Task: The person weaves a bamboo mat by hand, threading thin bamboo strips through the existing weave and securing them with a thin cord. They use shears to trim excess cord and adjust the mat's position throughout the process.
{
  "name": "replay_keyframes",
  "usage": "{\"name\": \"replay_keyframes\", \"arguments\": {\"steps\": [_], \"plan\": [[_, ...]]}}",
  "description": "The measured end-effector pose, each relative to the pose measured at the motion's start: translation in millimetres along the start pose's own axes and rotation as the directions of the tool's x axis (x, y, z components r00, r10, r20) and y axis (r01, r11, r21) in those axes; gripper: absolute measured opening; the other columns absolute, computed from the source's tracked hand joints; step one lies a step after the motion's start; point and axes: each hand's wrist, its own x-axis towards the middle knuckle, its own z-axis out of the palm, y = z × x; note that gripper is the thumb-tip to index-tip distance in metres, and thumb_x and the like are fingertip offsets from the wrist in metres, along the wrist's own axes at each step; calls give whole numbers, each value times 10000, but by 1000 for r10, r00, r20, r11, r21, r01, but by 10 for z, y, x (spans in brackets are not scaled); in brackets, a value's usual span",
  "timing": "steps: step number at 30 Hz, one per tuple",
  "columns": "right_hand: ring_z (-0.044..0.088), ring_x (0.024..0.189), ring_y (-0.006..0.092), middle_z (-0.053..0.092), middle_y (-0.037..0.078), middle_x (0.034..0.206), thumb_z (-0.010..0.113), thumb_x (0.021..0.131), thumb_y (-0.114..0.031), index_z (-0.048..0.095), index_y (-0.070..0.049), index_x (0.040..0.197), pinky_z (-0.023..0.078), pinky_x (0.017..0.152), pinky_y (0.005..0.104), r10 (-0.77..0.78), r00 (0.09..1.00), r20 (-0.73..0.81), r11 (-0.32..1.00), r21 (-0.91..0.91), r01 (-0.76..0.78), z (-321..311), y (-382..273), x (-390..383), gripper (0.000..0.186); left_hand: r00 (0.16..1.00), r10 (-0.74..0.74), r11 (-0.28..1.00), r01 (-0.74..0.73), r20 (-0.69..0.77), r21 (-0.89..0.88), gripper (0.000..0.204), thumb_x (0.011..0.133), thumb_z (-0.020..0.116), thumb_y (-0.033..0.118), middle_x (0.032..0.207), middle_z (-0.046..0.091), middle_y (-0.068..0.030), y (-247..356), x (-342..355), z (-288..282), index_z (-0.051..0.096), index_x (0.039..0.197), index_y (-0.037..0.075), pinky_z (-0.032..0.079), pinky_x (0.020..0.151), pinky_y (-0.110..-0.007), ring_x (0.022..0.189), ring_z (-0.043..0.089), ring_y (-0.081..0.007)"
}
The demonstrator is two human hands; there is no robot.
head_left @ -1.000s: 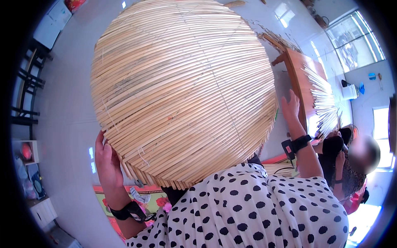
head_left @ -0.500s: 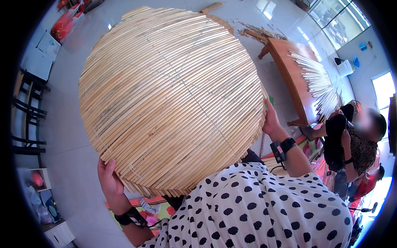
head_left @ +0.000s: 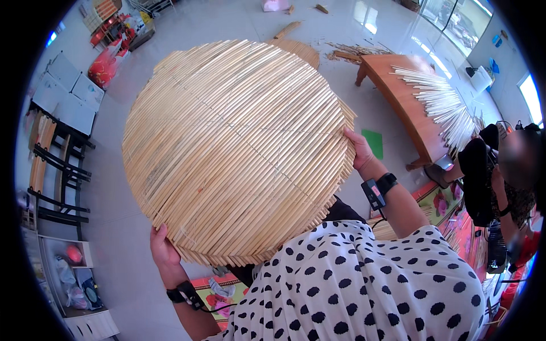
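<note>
A large round mat of pale straw-coloured stalks (head_left: pixel 239 153), laid side by side and stitched with thread, is held up in front of me. Its rim looks thick, with cut stalk ends along the near and right edges. My left hand (head_left: pixel 165 248) grips the lower left rim, thumb on the top face and fingers hidden beneath. At the right rim my right hand (head_left: pixel 359 150) holds on the same way, thumb uppermost. Both wrists wear black bands, the right one with a small box.
A brown wooden table (head_left: pixel 392 96) with a fan of thin white sticks (head_left: pixel 441 102) stands right; a person (head_left: pixel 500 176) sits beyond it. Another round stalk piece (head_left: pixel 301 52) and loose scraps lie on the floor. Black-legged stools (head_left: pixel 60 182) and a shelf (head_left: pixel 68 256) are at left.
The mat has moved lower and a little farther from me in view, and its tilt has shifted. Both hands keep their hold; a green sheet on the floor now shows beside my right hand.
</note>
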Motion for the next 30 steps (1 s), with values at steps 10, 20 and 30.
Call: {"name": "replay_keyframes", "arguments": {"steps": [10,20,30], "plan": [[678,1036,327,625,251,1201,598,921,-151,467,89,1318,573,921,437,-251,913,322,958,-53,282,452,-337,-113,482,919,372,927,-374,129,-9,626,908,640,176,1401,501,-177,-158,-8,-199,364,1430,-33,419,1086,-432,1269,515,-307],[710,907,236,690,161,1059,633,869,-27,610,67,1141,593,807,353,-534,703,470,753,-114,648,1275,-512,-831,288,900,367,853,-226,-234,470,815,917,650,445,1468,428,-170,-162,317,-205,226,1553,164,360,1032,-491,1315,449,-283],[689,840,199,705,122,970,673,833,2,658,89,1070,565,747,327,-506,773,383,498,-602,625,2397,70,12,254,903,391,652,-409,179,638,724,893,672,106,1475,398,-206,-388,150,869,305,1516,76,417,1048,-390,1305,460,-297]]}}
